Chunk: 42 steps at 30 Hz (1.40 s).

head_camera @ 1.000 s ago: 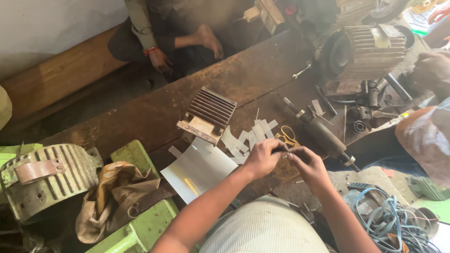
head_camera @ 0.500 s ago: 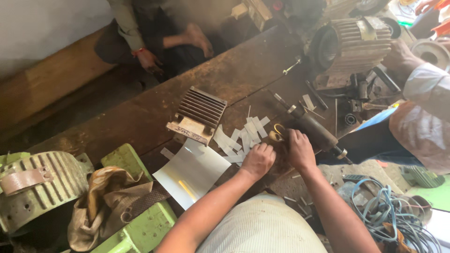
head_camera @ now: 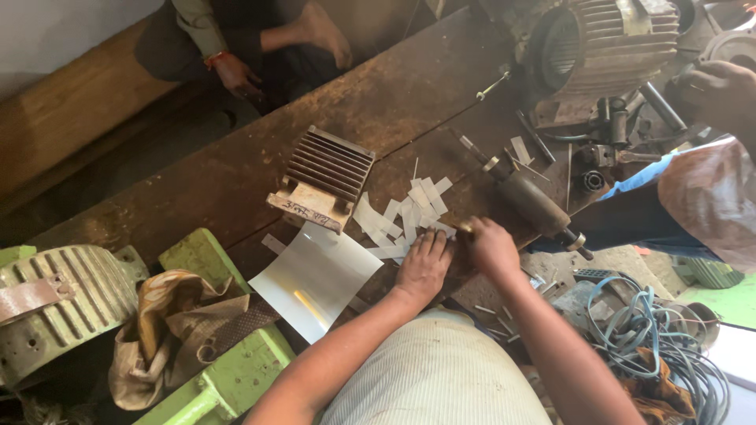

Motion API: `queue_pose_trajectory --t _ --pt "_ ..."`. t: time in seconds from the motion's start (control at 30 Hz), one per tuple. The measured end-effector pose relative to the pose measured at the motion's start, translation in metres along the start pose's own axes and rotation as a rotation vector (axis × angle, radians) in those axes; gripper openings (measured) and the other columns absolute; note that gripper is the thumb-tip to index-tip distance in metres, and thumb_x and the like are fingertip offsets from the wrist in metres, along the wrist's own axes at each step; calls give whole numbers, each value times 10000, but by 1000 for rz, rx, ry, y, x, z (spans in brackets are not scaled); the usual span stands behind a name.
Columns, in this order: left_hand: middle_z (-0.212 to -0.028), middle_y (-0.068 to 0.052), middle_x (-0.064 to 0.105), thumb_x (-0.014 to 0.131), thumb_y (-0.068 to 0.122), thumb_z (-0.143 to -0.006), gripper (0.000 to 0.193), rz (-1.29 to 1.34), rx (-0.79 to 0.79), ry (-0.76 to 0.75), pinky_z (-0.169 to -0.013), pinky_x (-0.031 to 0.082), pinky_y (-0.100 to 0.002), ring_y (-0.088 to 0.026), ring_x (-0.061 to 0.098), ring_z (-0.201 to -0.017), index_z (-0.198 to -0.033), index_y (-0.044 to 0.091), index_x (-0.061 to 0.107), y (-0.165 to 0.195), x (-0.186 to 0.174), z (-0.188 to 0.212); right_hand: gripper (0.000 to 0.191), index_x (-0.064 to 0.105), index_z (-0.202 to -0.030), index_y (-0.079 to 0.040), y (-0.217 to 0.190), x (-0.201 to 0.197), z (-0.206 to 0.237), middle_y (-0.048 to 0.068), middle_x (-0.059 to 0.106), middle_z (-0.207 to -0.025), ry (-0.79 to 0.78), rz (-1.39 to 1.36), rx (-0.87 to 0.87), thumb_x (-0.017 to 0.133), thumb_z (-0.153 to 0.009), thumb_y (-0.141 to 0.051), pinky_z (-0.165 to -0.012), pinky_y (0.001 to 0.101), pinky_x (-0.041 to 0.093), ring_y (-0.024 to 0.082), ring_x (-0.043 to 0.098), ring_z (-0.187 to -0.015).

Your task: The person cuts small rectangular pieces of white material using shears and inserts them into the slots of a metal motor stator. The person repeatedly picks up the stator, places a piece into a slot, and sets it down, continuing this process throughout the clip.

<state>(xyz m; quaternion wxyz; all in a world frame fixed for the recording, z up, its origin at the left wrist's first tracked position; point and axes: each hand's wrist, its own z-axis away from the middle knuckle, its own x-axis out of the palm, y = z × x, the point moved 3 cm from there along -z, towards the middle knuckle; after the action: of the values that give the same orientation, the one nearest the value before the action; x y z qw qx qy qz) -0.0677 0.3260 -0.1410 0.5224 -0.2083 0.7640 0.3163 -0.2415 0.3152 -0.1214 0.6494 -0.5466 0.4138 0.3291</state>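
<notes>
- Your left hand (head_camera: pixel 424 264) lies palm down on the wooden bench (head_camera: pixel 236 177) at lower centre of the frame, fingers together and pressed flat on the near edge of a scatter of white paper strips (head_camera: pixel 405 214).
- Your right hand (head_camera: pixel 492 245) sits just beside it, to the right, curled over something small; what it grips is hidden, so I cannot tell what it holds (only a yellowish bit peeks out at the knuckles).
- The strips fan out above your hands, toward the middle of the frame, some overlapping.
- Left of them, a larger white sheet (head_camera: pixel 315 277) lies curled on the bench.
- Above that sheet stands a ribbed metal block (head_camera: pixel 324 177).
- Just right of your right hand, a dark motor rotor (head_camera: pixel 526 201) lies slantwise on its shaft.
- Upper right: a finned motor housing (head_camera: pixel 610 43).
- Upper left: another person's hands (head_camera: pixel 236 75) rest beyond the bench.
- Lower right: a tangle of cables (head_camera: pixel 657 338).
</notes>
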Motion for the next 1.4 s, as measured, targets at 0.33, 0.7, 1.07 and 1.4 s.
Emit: queue_pose_trajectory --t 0.33,0.7,1.07,1.4 --pt "-1354 -194 593 552 156 -912 368 39 -20 27 -1078 463 -443 -375 551 -1285 -1238 27 661 -2 -15 -1 274 679 -1112 -97 -7 8 20 156 671 -1006 -57 126 -185 643 -841 -122 -893 456 517 378 647 -1007" --pt "-1156 -102 637 597 138 -913 190 102 114 36 -792 557 -391 -278 629 -1037 -1080 138 688 -10 -33 -35 344 705 -1261 -102 27 7 -5 179 771 -1022 -199 -193 395 638 -1029 -347 -810 368 565 285 745 -896" --pt "-1009 -86 703 762 252 -957 228 924 -179 154 -820 582 -361 -259 714 -941 -1061 64 684 -8 -131 -22 207 707 -1129 -41 -31 -41 54 15 726 -951 15 -1022 256 716 -941 -127 -704 267 538 87 656 -819" --pt "-981 -123 706 685 220 -997 199 944 -205 18 -793 559 -374 -274 686 -906 -1045 27 698 -23 -96 -56 178 745 -1120 -38 -48 -64 53 7 662 -864 110 -956 240 730 -957 -106 -638 239 444 70 554 -739"
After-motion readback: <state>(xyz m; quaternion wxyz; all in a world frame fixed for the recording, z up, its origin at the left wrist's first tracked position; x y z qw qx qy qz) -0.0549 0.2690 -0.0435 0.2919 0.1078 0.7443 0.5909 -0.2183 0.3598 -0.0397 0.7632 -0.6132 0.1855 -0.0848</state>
